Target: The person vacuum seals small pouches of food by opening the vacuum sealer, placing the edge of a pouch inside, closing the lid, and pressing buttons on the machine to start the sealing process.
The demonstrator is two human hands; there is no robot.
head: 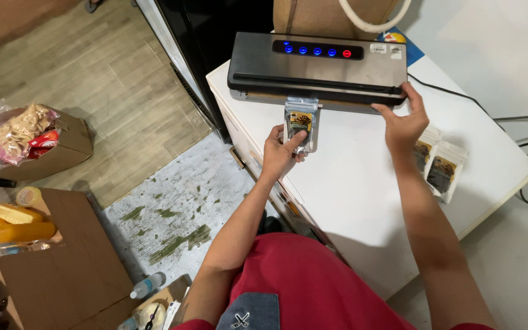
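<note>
Left hand [281, 148] pinches a glossy pouch [300, 124]; right hand [403, 124], fingers spread, presses the boxy metal sealer [316, 68].

red shirt, bare forearms

Two sealed clear pouches with dark printed labels [440, 166] are laid side by side near the right edge of the white worktop [362, 201]. A black cable [459, 98] is run across the worktop's far corner. On the wooden plank floor [93, 73], an open brown cardboard box [62, 150] filled with a clear bag of pale snacks [16, 131] is seen at the left. Yellow plastic bottles [16, 223] are laid on flattened cardboard [68, 269] below it.
</note>
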